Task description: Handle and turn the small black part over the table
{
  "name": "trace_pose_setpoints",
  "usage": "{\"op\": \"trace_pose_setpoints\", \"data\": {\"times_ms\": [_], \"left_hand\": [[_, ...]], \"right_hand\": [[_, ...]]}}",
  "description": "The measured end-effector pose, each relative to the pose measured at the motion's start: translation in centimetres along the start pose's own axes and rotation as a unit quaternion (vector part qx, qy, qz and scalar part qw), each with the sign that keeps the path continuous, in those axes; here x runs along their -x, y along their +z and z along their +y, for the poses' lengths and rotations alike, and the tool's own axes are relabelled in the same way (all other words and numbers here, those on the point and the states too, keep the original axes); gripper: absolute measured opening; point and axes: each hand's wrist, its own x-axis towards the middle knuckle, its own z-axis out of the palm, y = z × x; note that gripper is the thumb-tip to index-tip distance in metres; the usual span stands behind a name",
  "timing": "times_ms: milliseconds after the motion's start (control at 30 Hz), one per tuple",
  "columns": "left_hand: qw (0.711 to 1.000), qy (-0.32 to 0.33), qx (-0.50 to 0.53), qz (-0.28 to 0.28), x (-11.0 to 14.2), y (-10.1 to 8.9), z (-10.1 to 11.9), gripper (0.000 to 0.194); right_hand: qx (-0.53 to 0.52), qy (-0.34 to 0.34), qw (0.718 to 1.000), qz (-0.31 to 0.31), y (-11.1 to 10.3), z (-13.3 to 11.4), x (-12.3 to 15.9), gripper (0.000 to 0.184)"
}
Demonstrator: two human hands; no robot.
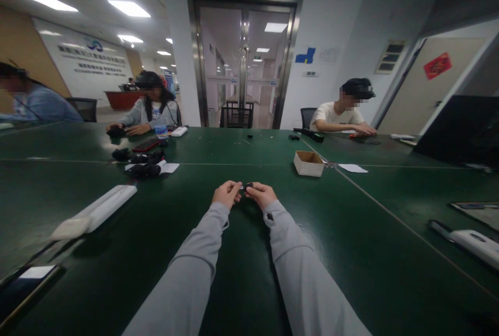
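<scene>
My two arms in grey sleeves reach out over the dark green table [249,273]. My left hand [227,193] and my right hand [260,194] meet at the middle, fingers curled. Between their fingertips sits a small black part [248,186], pinched from both sides. It is too small to make out in detail. A small open cardboard box [309,163] stands on the table beyond my right hand.
A long white device [95,213] lies at the left, a phone [27,284] at the near left edge. Black parts [142,164] are heaped at the far left. A white device [473,242] lies at the right. Three other people sit across the table.
</scene>
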Motion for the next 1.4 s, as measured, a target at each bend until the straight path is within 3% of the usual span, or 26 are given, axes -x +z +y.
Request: {"op": "trace_pose_setpoints", "data": {"times_ms": [233,533,833,1067,1233,1400], "left_hand": [[0.994,0.069,0.07,-0.048,0.0,0.0,-0.2,0.03],[0.999,0.03,0.009,-0.033,-0.1,-0.3,-0.1,0.033],[0.991,-0.002,-0.13,0.01,-0.3,-0.4,0.0,0.051],[0.989,-0.012,-0.144,0.01,-0.2,-0.5,0.3,0.05],[0.996,0.035,-0.071,-0.037,-0.2,-0.3,-0.2,0.037],[0.99,0.136,-0.012,-0.042,-0.5,-0.1,-1.0,0.022]], "right_hand": [[-0.028,0.018,0.999,0.015,0.0,-0.2,0.1,0.031],[-0.01,0.014,1.0,0.011,0.5,-0.5,0.5,0.031],[0.003,0.021,1.0,-0.02,0.5,-0.4,0.4,0.03],[0.0,0.018,1.0,-0.021,0.8,-0.6,0.6,0.031],[-0.022,0.024,0.999,0.021,0.6,-0.4,0.4,0.034],[-0.039,0.023,0.998,0.049,0.3,0.0,0.0,0.032]]}}
